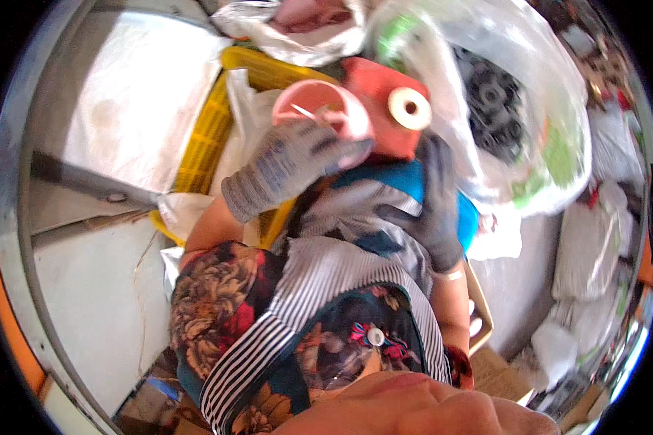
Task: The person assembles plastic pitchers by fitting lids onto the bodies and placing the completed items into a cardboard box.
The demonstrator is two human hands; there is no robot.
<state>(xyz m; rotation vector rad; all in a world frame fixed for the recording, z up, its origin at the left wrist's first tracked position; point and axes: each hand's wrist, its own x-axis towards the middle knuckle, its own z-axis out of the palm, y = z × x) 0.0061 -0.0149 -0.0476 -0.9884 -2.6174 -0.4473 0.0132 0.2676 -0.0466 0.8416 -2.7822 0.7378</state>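
Note:
My left hand point(290, 165), in a grey knit glove, grips a pink plastic cup point(325, 107) by its rim. My right hand point(432, 206), in a dark glove, presses against the underside of a red plastic container point(379, 98) that has a cream round cap point(410, 109) on its face. The cup rests against the red container. Below both hands lies a blue object point(406, 181), partly covered by striped cloth over my lap point(326, 268).
A yellow plastic crate point(203, 138) stands left of the hands. A large clear plastic bag point(515, 101) holding dark round parts fills the upper right. White sacks point(138, 94) lie at upper left, more bags point(588, 254) and scraps at right.

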